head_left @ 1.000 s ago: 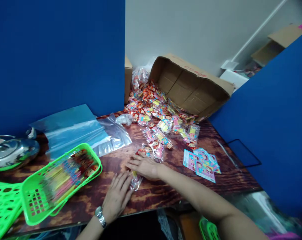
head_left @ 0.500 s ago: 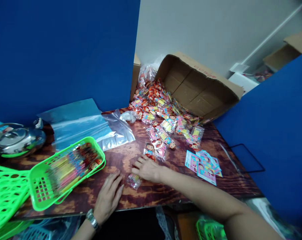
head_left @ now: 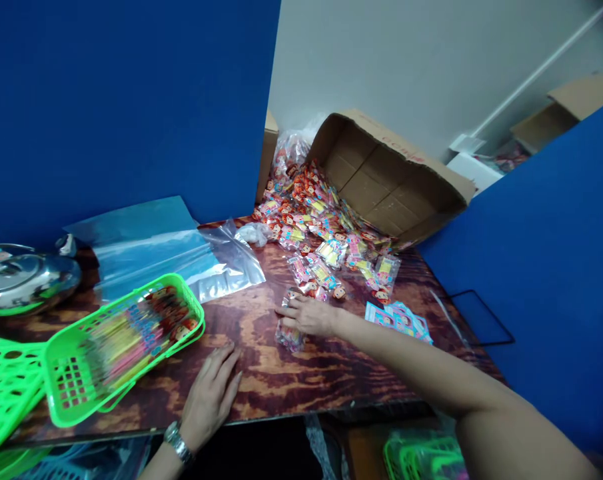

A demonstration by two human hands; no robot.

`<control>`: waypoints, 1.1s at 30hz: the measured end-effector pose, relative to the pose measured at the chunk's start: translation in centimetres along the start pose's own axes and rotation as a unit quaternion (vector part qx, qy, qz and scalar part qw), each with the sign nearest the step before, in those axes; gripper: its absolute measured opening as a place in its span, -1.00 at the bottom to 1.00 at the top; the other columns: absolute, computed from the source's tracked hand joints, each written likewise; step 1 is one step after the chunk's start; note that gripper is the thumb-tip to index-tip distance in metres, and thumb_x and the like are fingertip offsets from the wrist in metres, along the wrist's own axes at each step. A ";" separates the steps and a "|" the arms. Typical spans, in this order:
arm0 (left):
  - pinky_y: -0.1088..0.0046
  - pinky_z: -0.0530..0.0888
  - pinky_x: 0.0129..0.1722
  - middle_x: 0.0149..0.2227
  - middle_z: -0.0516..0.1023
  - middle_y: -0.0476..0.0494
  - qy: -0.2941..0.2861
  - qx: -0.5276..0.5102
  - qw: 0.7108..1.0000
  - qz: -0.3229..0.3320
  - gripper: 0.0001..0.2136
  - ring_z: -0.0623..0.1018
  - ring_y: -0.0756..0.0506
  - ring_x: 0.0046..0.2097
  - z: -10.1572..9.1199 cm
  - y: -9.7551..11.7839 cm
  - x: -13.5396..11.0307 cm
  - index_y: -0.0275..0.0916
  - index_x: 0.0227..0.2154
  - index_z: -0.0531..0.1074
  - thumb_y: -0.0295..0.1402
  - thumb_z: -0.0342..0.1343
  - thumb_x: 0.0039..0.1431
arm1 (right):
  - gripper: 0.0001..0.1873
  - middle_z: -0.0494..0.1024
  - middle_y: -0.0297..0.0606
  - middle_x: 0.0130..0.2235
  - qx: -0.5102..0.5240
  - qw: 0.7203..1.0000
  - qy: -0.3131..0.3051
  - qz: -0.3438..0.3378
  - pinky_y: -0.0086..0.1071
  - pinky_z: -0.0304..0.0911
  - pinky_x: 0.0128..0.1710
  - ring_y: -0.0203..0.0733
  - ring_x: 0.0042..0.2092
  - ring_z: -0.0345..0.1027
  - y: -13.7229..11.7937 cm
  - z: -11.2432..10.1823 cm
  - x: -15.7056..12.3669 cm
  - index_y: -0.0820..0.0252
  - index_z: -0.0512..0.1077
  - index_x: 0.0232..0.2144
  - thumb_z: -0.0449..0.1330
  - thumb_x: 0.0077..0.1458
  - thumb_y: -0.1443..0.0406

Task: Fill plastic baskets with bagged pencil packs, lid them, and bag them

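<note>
My right hand point(head_left: 308, 315) reaches over the table with its fingers curled round a small stack of clear plastic packets point(head_left: 290, 339) with cartoon-face figures. Several similar loose packets point(head_left: 324, 272) lie just beyond its fingertips, running back into a large heap. At the table's front edge my left hand point(head_left: 212, 392), with a metal watch on the wrist, lies flat, fingers stretched out and holding nothing. To its left a bright green basket point(head_left: 64, 357) contains rows of the same kind of packets, their yellow and pink contents showing.
A cardboard box point(head_left: 381, 180) lies tipped on its side behind the heap of packets. Printed cards point(head_left: 401, 320) lie to the right of my forearm. Clear plastic sheets point(head_left: 156, 247), a shiny metal kettle point(head_left: 28, 280) and more green baskets point(head_left: 8, 380) are at the left. Blue partitions point(head_left: 121, 113) flank the table.
My right hand has moved away from me and slightly right, bringing the packets under it along and closing round them with nearby ones. My left hand stays resting on the table.
</note>
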State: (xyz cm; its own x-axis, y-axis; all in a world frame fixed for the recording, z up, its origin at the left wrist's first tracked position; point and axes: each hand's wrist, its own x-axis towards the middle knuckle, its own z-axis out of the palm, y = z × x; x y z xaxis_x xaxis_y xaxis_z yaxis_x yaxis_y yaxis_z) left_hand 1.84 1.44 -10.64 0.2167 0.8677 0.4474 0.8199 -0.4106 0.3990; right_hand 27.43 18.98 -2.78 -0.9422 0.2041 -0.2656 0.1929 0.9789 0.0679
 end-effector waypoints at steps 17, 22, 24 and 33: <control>0.32 0.42 0.04 0.04 0.43 -0.19 0.012 0.017 1.000 0.022 -0.68 0.44 -0.14 0.05 1.1 -0.8 -0.5 -0.16 0.02 0.34 -0.28 -0.02 0.22 | -0.60 0.52 -0.07 -0.18 0.210 0.822 -0.017 0.529 -0.31 0.26 -0.23 -0.06 -0.18 0.41 8.0 -2.3 1.5 0.26 0.38 -0.11 -0.07 0.22 0.11; 0.34 0.45 0.01 0.02 0.45 -0.18 0.017 0.042 0.998 0.042 -0.68 0.46 -0.13 0.03 1.1 -1.0 -0.3 -0.16 0.01 0.34 -0.26 -0.04 0.22 | -0.56 0.39 0.17 -0.02 0.193 0.803 0.005 0.564 -0.03 0.18 -0.09 0.19 0.04 0.25 5.2 -0.8 5.9 0.29 0.31 -0.04 0.07 0.12 0.12; 0.36 0.46 -0.01 0.02 0.45 -0.18 0.017 0.047 0.997 0.056 -0.68 0.46 -0.13 0.03 1.1 -1.3 -0.3 -0.16 0.02 0.33 -0.28 -0.04 0.22 | -0.62 0.38 0.11 -0.01 0.193 0.822 0.018 0.536 0.00 0.13 -0.03 0.14 0.05 0.24 3.7 -0.7 7.1 0.21 0.30 -0.04 0.02 0.17 0.13; 0.36 0.47 -0.04 0.02 0.44 -0.21 0.025 0.062 0.993 0.097 -0.67 0.44 -0.14 0.04 1.5 -1.8 -0.4 -0.23 0.03 0.32 -0.31 -0.05 0.22 | -0.59 0.49 -0.15 -0.15 0.186 0.889 -0.017 0.418 -0.37 0.24 -0.20 -0.08 -0.14 0.39 8.0 -2.0 -0.6 0.22 0.37 -0.14 0.21 0.01 0.11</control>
State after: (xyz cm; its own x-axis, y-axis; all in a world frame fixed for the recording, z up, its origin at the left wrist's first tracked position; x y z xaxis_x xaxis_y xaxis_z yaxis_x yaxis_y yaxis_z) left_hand 1.03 2.25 -12.74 0.3527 0.7593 0.5468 0.8249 -0.5282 0.2014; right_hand 29.02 26.70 -0.16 -0.4197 0.8563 -0.3009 0.9049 0.4204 -0.0661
